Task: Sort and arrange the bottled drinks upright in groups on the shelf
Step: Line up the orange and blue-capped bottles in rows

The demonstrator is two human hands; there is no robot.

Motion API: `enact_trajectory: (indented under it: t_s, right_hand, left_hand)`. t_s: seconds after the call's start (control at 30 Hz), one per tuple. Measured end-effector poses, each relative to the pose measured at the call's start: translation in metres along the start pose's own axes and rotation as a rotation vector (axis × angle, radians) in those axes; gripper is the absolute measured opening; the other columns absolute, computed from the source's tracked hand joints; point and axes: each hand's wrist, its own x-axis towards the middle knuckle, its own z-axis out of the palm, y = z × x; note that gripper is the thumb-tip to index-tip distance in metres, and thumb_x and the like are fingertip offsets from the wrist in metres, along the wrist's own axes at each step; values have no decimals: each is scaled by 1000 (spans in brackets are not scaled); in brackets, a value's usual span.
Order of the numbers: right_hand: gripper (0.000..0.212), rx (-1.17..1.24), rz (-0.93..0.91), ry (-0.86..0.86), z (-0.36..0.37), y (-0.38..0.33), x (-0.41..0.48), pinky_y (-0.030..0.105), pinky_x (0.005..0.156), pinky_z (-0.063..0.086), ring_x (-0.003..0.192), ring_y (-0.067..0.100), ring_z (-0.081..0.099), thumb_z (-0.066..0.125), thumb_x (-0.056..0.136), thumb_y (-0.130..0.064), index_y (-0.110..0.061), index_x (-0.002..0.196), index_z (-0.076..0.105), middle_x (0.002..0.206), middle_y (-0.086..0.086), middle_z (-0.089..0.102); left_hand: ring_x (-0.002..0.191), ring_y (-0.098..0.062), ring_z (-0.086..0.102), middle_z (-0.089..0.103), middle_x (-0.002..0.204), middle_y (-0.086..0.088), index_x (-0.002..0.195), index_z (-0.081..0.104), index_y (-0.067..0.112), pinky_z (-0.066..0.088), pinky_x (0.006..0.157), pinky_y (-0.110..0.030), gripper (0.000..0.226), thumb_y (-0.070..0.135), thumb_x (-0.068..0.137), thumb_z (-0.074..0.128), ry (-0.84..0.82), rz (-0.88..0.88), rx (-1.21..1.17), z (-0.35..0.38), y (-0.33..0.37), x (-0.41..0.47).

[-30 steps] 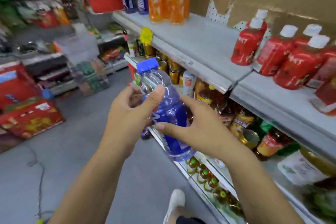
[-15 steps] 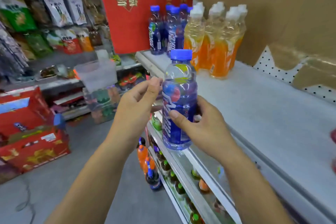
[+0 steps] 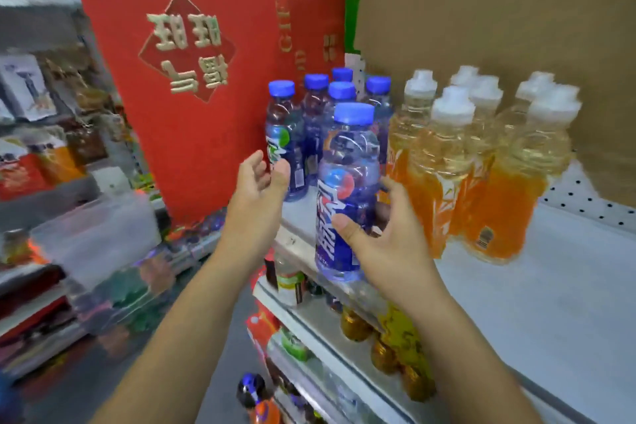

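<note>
**Blue-capped bottle held upright at shelf front**

- One blue-capped bottle (image 3: 347, 182) is gripped upright by the right hand (image 3: 385, 244). The thumb is laid across the label and the fingers are wrapped round the far side.
- The bottle's base is seen over the front edge of the top shelf (image 3: 533, 303). Whether it rests on the shelf cannot be told.
- The left hand (image 3: 256, 193) is held just left of the bottle, apart from it, with fingers relaxed and nothing grasped. Its fingertips are seen against the nearest standing blue bottle, but contact cannot be told.
- Directly behind, a cluster of blue bottles (image 3: 315, 120) is stood upright.
- To the right, white-capped orange drink bottles (image 3: 444, 175) are grouped upright.
- A red gift box (image 3: 192, 134) is noted at the left and a cardboard sheet (image 3: 481, 27) behind.
</note>
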Motion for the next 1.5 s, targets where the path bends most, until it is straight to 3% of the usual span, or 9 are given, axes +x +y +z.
enact_trajectory:
  t_s: [0.07, 0.2, 0.4, 0.57, 0.73, 0.93, 1.23, 1.37, 1.5]
  right_hand:
    - [66, -25, 6, 121, 26, 9, 22, 38, 97, 55, 103, 1, 69, 81, 82, -23, -36, 133, 42, 120, -11, 69]
    - [70, -97, 25, 278, 55, 14, 52, 9, 89, 48, 110, -10, 61, 80, 84, -12, -43, 130, 37, 129, -15, 61]
    - [70, -175, 55, 313, 66, 20, 63, 14, 94, 49, 114, -8, 60, 80, 83, -11, -31, 136, 38, 127, -22, 58]
    - [75, -230, 71, 329, 71, 19, 67, 22, 99, 51, 119, -4, 58, 81, 82, -14, -33, 139, 36, 135, -19, 52]
    - [70, -287, 59, 337, 74, 17, 77, 25, 100, 51, 117, -9, 57, 79, 84, -11, -27, 140, 39, 133, -13, 57]
    - [76, -431, 158, 319, 67, -14, 79, 33, 109, 45, 122, 1, 55, 80, 84, -24, -30, 145, 35, 130, -18, 56]
    - [33, -833, -106, 238, 25, -154, 87, 3, 80, 47, 99, -4, 65, 73, 90, -32, -24, 121, 65, 109, -11, 68]
    - [27, -1076, -93, 101, -7, -181, 138, 27, 91, 55, 96, 5, 68, 73, 90, -35, -25, 115, 70, 106, -8, 72]
    - [38, -1238, -3, -98, -38, -176, 189, 38, 98, 54, 104, 11, 66, 74, 89, -37, -25, 124, 66, 118, -3, 70]
  left_hand:
    - [128, 1, 46, 42, 146, 8, 147, 31, 28, 34, 93, -3, 64, 56, 93, 50, -106, 12, -6, -2, -18, 33]
    - [143, -10, 35, 34, 154, 5, 151, 25, 27, 30, 120, -39, 85, 69, 84, 53, -181, 103, 28, -3, -49, 74]
    - [134, 2, 23, 20, 155, -7, 158, 9, 16, 20, 109, -14, 100, 68, 86, 56, -200, 83, 43, -3, -63, 94]
    - [140, -11, 43, 39, 155, -2, 156, 15, 16, 37, 116, -42, 103, 64, 80, 67, -291, 99, -189, 2, -72, 108]
    - [132, -6, 52, 49, 148, -1, 153, 21, 13, 43, 109, -25, 95, 55, 81, 66, -321, 102, -248, 8, -70, 113]
    - [134, -12, 49, 46, 149, -2, 153, 26, 20, 42, 112, -37, 100, 72, 76, 63, -225, 137, -201, 7, -44, 124]
    - [112, -16, 62, 66, 118, 8, 123, 63, 24, 50, 97, -36, 46, 57, 90, 62, -372, 181, 118, 2, 75, 185]
    - [108, -25, 65, 69, 121, -4, 130, 64, 18, 47, 83, -31, 53, 53, 90, 65, -504, 229, 408, 18, 113, 228]
    - [121, -28, 59, 61, 137, -9, 137, 59, 11, 48, 98, -36, 54, 47, 97, 58, -635, 232, 759, 40, 132, 249]
